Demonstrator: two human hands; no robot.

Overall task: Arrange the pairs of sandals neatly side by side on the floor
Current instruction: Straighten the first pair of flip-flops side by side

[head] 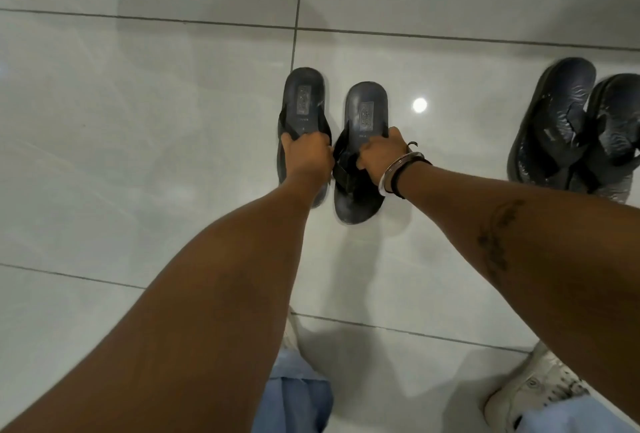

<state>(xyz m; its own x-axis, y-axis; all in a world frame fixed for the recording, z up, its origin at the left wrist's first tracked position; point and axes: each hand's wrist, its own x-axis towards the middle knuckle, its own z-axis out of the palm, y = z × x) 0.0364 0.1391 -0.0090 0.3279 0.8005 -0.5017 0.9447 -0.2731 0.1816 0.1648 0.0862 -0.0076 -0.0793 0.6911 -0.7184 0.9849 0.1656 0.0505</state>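
The step in hand is the setting down and squaring up of one pair. The left grip [306, 157] is curling its fingers round the strap of the left sandal [304, 100], and the right grip [381, 159], with bracelets [398, 173] at its wrist, is closing in the same way over the strap and edge of the right sandal [365, 107]. Neither grip is loosening; each is holding its own sandal firmly at mid-length.

Both sandals are lying soles down on the tiled floor [138, 121], or very close to it, near the middle of the view, heels pointing away from the person. Whether they are resting quite flat I cannot tell; the right one is looking slightly tilted. They are sitting just beside each other, but not level: the left one is reaching further forward than the right, and the two are angling a little apart at the heels.

By my judgement this pair is nearly placed. The next move is calling for a small slide to bring the heels into one line and the long edges parallel, and only then for both grips to let go.

The second pair [568, 127] is waiting well apart at the right, one sandal lying partly over the other, so it is looking untidy and is likely needing the same treatment afterwards. The person's white shoes [533, 394] are showing at the bottom of the view.
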